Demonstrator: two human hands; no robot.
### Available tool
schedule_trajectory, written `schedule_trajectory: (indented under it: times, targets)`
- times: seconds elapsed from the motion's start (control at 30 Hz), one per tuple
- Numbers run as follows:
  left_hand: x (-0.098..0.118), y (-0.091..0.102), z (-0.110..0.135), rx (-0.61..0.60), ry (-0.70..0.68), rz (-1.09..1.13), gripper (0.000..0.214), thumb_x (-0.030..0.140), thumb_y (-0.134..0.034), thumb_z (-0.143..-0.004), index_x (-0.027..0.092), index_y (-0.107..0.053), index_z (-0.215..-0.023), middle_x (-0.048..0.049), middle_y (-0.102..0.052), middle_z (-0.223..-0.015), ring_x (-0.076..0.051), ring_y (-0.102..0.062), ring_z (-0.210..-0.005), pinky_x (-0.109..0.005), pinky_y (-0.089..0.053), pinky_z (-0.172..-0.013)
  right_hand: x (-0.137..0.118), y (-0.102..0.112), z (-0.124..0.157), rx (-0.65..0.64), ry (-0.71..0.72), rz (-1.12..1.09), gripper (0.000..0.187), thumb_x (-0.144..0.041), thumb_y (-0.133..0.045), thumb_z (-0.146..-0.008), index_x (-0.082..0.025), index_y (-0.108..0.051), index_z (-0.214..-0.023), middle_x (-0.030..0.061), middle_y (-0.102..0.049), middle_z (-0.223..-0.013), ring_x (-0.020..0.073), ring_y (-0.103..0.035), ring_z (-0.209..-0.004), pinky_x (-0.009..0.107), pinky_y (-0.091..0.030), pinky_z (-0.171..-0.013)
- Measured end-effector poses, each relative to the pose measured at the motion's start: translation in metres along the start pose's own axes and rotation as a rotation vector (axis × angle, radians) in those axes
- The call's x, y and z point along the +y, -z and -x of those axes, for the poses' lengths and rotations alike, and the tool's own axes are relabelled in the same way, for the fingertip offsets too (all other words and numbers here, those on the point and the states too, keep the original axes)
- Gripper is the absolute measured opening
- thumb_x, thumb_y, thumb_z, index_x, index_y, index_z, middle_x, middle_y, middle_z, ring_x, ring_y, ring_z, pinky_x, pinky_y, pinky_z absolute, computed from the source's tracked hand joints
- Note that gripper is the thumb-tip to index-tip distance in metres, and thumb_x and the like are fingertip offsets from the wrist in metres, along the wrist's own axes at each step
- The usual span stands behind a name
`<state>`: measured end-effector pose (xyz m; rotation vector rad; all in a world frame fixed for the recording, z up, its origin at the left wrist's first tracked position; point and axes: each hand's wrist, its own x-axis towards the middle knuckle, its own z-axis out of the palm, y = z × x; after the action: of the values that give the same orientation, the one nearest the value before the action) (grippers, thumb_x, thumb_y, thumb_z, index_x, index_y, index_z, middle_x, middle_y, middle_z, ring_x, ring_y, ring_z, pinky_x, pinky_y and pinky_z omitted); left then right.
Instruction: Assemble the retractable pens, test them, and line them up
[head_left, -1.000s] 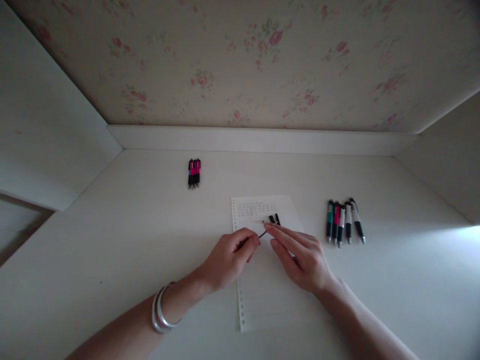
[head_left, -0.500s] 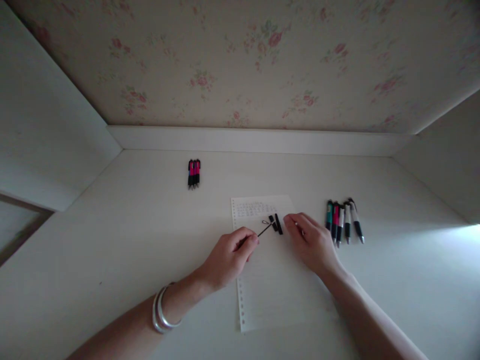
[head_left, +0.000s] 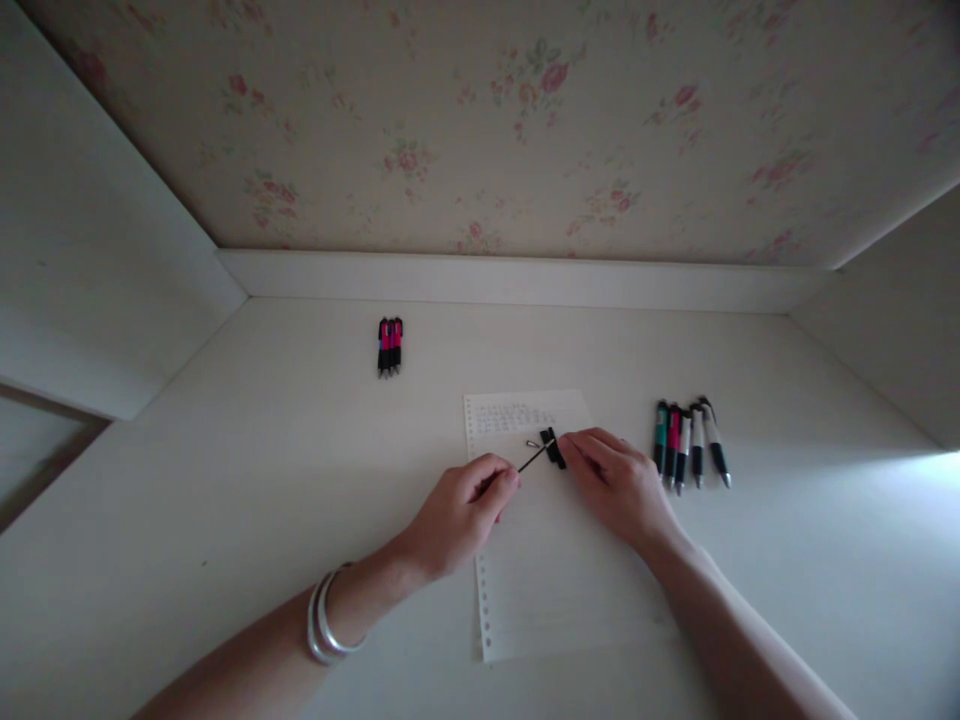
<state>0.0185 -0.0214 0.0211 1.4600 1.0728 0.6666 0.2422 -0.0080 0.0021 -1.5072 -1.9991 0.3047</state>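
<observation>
My left hand [head_left: 472, 505] is closed around a thin dark pen refill [head_left: 534, 457], which slants up and right out of the fingers. My right hand [head_left: 611, 485] is in a pinch at the refill's far tip; whatever lies between its fingertips is too small to make out. Beneath that tip, black pen barrel parts [head_left: 553, 452] lie on a sheet of paper [head_left: 547, 580]. A small silver pen tip [head_left: 532, 443] rests just left of them. Handwriting covers the top of the sheet, and punched holes run down its left edge.
Several pens [head_left: 682, 445], teal, pink and white with black grips, lie in a row right of my right hand. Farther back on the left is a cluster of pink and black pens [head_left: 390, 347]. White panels and a flowered wall [head_left: 480, 130] bound the white desk [head_left: 262, 450].
My right hand has moved slightly left, bringing its pinched fingertips up to the refill's tip over the black parts. My left hand keeps its hold on the refill, nearly still.
</observation>
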Motion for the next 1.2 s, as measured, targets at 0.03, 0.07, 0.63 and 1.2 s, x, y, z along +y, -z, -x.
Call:
schedule_trajectory:
  times: [0.03,0.07,0.63,1.2]
  targets:
    - [0.000,0.000,0.000,0.000,0.001,0.000,0.033,0.043,-0.044,-0.099,0.019,-0.055,-0.080,0.0043,-0.046,-0.063,-0.011,-0.041,-0.057,-0.023,-0.033,-0.053,0.000,0.000,0.000,-0.001,0.000,0.001,0.029,-0.032,-0.049,-0.100,-0.021,-0.073,-0.089,0.0072,-0.072,-0.091,0.0202,-0.067,-0.079,0.032,-0.050,-0.073]
    - [0.001,0.000,0.000,0.000,0.002,0.000,0.033,0.043,-0.045,-0.099,0.019,-0.055,-0.079,0.0045,-0.046,-0.063,-0.011,-0.041,-0.057,-0.023,-0.032,-0.053,0.000,-0.001,0.000,-0.001,0.000,0.003,0.029,-0.032,-0.050,-0.100,-0.021,-0.074,-0.088,0.0075,-0.072,-0.092,0.0201,-0.067,-0.079,0.032,-0.051,-0.072]
    - [0.000,-0.002,-0.002,0.021,0.046,0.006,0.036,0.047,-0.045,-0.099,0.018,-0.060,-0.086,0.0050,-0.048,-0.062,-0.010,-0.043,-0.056,-0.022,-0.032,-0.052,-0.013,0.007,0.013,0.245,0.154,-0.204,0.013,-0.019,-0.057,-0.095,-0.018,-0.068,-0.103,0.0038,-0.072,-0.076,0.0151,-0.065,-0.059,0.027,-0.052,-0.056]
    - [-0.001,0.000,-0.001,-0.043,0.046,-0.053,0.036,0.046,-0.043,-0.100,0.018,-0.060,-0.087,0.0048,-0.048,-0.063,-0.010,-0.043,-0.056,-0.022,-0.033,-0.053,-0.010,0.014,0.006,0.349,-0.176,-0.278,0.024,-0.030,-0.054,-0.097,-0.017,-0.074,-0.099,0.0070,-0.075,-0.088,0.0141,-0.063,-0.056,0.028,-0.052,-0.055]
